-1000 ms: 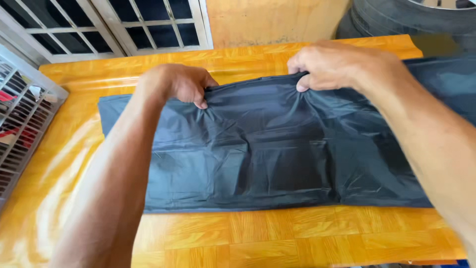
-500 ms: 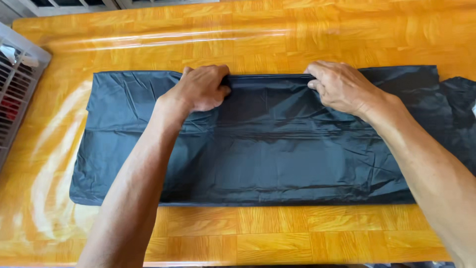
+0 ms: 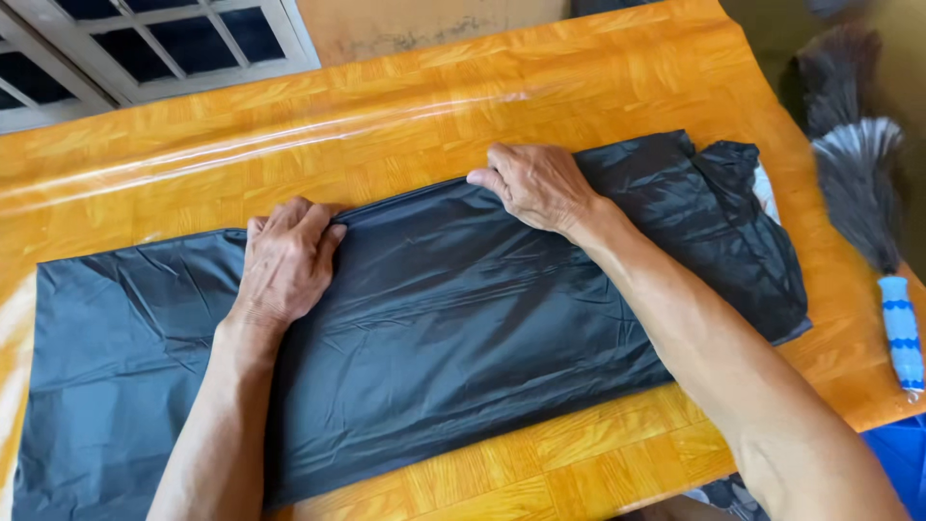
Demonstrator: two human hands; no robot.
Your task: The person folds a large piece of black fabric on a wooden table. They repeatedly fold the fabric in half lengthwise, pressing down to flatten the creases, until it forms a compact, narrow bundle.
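A large black plastic bag [image 3: 453, 318] lies flat and folded lengthwise on a glossy orange wood-patterned table [image 3: 405, 106]. My left hand [image 3: 285, 260] rests palm down on the bag's far folded edge, fingers together. My right hand [image 3: 535, 183] presses flat on the same edge further right, fingers stretched along the fold. Both forearms lie across the bag. The bag's right end [image 3: 743, 212] is bunched and wrinkled.
A feather duster [image 3: 863, 193] with a blue and white handle [image 3: 902, 333] lies at the table's right edge. A white barred window frame [image 3: 145, 39] stands beyond the far edge. The near table edge runs close under my right arm.
Both hands have gone from pinching the bag's far edge to lying flat on it. The view has swung, so the bag now sits at a slant.
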